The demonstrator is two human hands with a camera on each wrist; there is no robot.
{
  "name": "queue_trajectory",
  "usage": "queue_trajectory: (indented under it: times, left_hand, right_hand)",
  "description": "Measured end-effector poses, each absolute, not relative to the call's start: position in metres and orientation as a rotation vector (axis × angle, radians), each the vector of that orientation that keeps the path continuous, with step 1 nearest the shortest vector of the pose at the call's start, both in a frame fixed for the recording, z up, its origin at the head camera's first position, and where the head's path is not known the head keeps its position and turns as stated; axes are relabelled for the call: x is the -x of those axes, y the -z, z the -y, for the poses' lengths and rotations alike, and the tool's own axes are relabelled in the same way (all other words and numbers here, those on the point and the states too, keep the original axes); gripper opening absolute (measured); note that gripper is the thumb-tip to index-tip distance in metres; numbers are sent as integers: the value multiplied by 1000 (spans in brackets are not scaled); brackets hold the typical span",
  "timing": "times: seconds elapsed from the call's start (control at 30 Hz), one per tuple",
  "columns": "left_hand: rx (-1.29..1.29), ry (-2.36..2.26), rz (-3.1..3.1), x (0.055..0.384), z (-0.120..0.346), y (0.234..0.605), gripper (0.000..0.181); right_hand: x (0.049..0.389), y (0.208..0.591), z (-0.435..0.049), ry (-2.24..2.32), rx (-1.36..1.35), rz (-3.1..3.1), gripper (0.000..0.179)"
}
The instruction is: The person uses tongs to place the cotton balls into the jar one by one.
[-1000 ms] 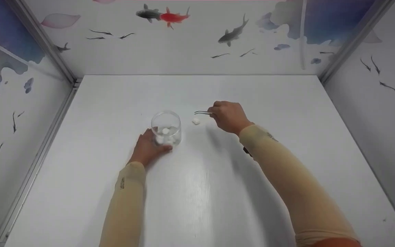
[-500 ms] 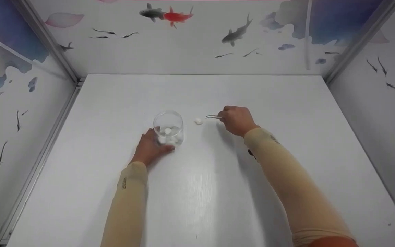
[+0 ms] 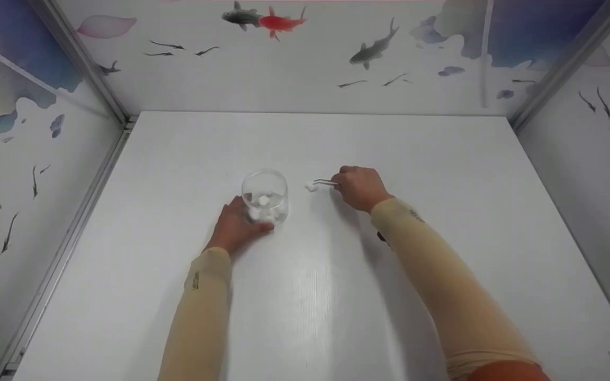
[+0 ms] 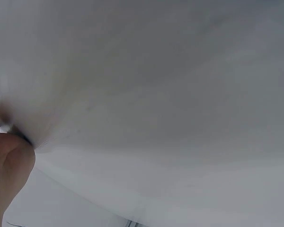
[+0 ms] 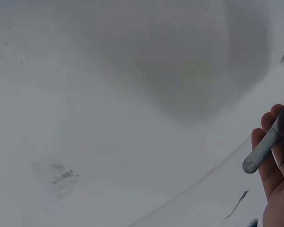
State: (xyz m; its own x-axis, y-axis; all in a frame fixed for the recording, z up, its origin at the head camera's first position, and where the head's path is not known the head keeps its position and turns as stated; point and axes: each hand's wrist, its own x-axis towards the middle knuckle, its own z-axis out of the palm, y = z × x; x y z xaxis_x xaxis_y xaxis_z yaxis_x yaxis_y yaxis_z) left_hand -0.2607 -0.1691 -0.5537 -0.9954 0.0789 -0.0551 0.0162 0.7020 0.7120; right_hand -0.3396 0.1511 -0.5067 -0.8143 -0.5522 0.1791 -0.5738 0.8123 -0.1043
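A clear round jar with several white cotton balls inside stands on the white table. My left hand grips the jar low on its left and near side, thumb along the front. To the right, my right hand pinches metal tweezers whose bent tips point left. Those tips overlap a loose white cotton piece lying on the table right of the jar. In the right wrist view the flat rear end of the tweezers lies across the fingers. A part of my left hand edges into the left wrist view.
The white tabletop runs back to a panel wall printed with fish. Side panels with metal frame rails close off left and right. Light sleeves cover both forearms.
My right hand drew back right from beyond the cotton piece, then came left and slightly down, bringing the tweezer tips onto it. My left hand keeps its grip on the jar. The head view shifts slightly.
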Motion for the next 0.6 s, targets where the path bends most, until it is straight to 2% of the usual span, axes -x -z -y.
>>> queue_trajectory:
  times: [0.6]
  left_hand:
    - [-83, -1220, -2799, 258, 169, 552, 102]
  right_hand:
    - [338, 516, -148, -217, -877, 2839, 11]
